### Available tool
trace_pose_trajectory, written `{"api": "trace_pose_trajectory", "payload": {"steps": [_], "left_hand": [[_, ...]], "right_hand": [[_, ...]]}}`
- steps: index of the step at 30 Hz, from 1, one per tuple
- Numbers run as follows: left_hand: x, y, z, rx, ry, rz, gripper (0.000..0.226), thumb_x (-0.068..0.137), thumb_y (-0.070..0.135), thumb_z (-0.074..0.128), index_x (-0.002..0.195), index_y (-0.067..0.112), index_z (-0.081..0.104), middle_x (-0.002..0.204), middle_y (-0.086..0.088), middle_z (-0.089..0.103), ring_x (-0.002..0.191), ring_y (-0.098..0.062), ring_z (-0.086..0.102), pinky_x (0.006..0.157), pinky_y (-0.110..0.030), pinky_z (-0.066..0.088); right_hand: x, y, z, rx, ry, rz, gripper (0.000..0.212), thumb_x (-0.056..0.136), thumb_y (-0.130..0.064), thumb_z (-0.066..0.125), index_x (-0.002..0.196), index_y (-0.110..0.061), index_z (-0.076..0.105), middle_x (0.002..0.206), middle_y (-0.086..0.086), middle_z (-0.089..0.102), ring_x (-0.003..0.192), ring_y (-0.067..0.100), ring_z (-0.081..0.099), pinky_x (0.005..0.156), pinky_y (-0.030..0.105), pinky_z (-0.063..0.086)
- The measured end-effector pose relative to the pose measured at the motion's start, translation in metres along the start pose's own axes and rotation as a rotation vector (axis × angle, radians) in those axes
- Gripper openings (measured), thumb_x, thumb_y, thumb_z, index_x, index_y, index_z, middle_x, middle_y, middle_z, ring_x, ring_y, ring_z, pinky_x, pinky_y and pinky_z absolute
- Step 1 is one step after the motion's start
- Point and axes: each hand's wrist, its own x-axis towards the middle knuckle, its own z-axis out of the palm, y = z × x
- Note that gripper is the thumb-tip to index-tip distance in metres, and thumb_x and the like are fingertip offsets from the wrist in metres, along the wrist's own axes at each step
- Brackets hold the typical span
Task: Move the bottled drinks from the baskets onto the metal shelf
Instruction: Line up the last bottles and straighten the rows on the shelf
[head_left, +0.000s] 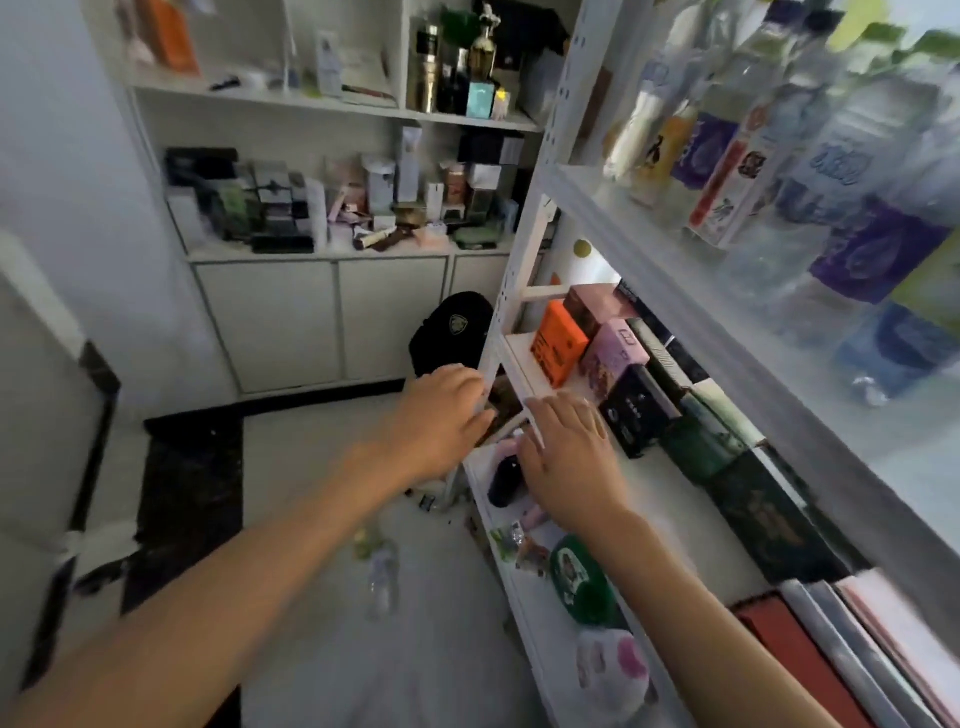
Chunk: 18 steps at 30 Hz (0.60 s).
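The white metal shelf (613, 208) fills the right side. Its upper tier holds several bottled drinks (810, 171) with purple, blue and red labels, blurred by motion. My left hand (441, 421) reaches forward beside the shelf's front post, fingers relaxed and holding nothing. My right hand (566, 457) hovers flat over the front edge of the lower tier, also holding nothing. A clear bottle (382, 577) lies blurred on the floor below my left forearm. I see no basket.
The lower tier carries an orange box (558, 343), pink and dark boxes, a green round tin (576, 582) and books. A white cabinet (311, 312) with cluttered shelves stands at the back. A black bag (452, 332) sits on the floor by the shelf post.
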Motion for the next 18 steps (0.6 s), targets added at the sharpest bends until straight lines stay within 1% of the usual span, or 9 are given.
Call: {"api": "trace_pose_trajectory", "payload": {"steps": [2, 4, 7, 10, 13, 15, 18], "left_hand": [[-0.005, -0.018, 0.013, 0.029, -0.036, -0.07, 0.039, 0.099, 0.034, 0.048, 0.124, 0.005, 0.058, 0.135, -0.009, 0.054, 0.128, -0.024, 0.043, 0.103, -0.035, 0.034], [-0.01, -0.035, 0.025, 0.052, -0.059, -0.118, 0.037, 0.1, 0.035, 0.046, 0.121, 0.007, 0.059, 0.131, -0.007, 0.056, 0.124, -0.022, 0.045, 0.102, -0.035, 0.036], [-0.014, -0.063, 0.05, 0.05, -0.076, -0.222, 0.036, 0.1, 0.035, 0.046, 0.123, 0.01, 0.058, 0.13, -0.004, 0.055, 0.122, -0.021, 0.046, 0.099, -0.034, 0.038], [-0.018, -0.091, 0.079, 0.026, -0.123, -0.303, 0.039, 0.1, 0.038, 0.046, 0.128, 0.013, 0.055, 0.133, -0.002, 0.053, 0.123, -0.02, 0.046, 0.102, -0.034, 0.037], [-0.015, -0.118, 0.112, -0.007, -0.192, -0.368, 0.039, 0.099, 0.038, 0.047, 0.129, 0.014, 0.055, 0.134, -0.001, 0.053, 0.125, -0.019, 0.045, 0.102, -0.034, 0.038], [-0.008, -0.137, 0.137, -0.017, -0.193, -0.367, 0.038, 0.098, 0.035, 0.049, 0.129, 0.014, 0.055, 0.132, -0.002, 0.055, 0.123, -0.02, 0.047, 0.101, -0.035, 0.04], [0.007, -0.17, 0.178, -0.049, -0.216, -0.373, 0.037, 0.095, 0.029, 0.052, 0.127, 0.012, 0.056, 0.128, -0.006, 0.058, 0.117, -0.026, 0.052, 0.095, -0.037, 0.044]], "right_hand": [[0.009, 0.001, 0.029, 0.058, -0.049, -0.014, 0.04, 0.098, -0.026, 0.047, 0.135, -0.011, 0.054, 0.135, 0.008, 0.054, 0.136, 0.028, 0.038, 0.117, 0.037, 0.022], [0.016, 0.004, 0.058, 0.092, -0.1, -0.026, 0.041, 0.098, -0.028, 0.048, 0.135, -0.011, 0.053, 0.137, 0.008, 0.053, 0.138, 0.028, 0.036, 0.118, 0.039, 0.021], [0.031, 0.009, 0.104, 0.14, -0.178, -0.061, 0.039, 0.097, -0.028, 0.05, 0.132, -0.01, 0.054, 0.134, 0.009, 0.055, 0.135, 0.029, 0.039, 0.117, 0.039, 0.023], [0.041, 0.009, 0.14, 0.188, -0.252, -0.052, 0.043, 0.097, -0.028, 0.048, 0.137, -0.013, 0.05, 0.139, 0.007, 0.052, 0.137, 0.026, 0.037, 0.118, 0.037, 0.026], [0.049, 0.009, 0.176, 0.196, -0.327, -0.048, 0.049, 0.097, -0.028, 0.048, 0.143, -0.013, 0.046, 0.144, 0.008, 0.048, 0.14, 0.026, 0.034, 0.118, 0.035, 0.023], [0.058, 0.012, 0.196, 0.213, -0.319, -0.023, 0.051, 0.095, -0.026, 0.052, 0.143, -0.011, 0.047, 0.144, 0.011, 0.05, 0.138, 0.029, 0.037, 0.118, 0.036, 0.023], [0.077, 0.018, 0.235, 0.236, -0.292, 0.038, 0.05, 0.09, -0.019, 0.059, 0.138, -0.006, 0.053, 0.136, 0.016, 0.057, 0.129, 0.033, 0.048, 0.115, 0.041, 0.032]]}}
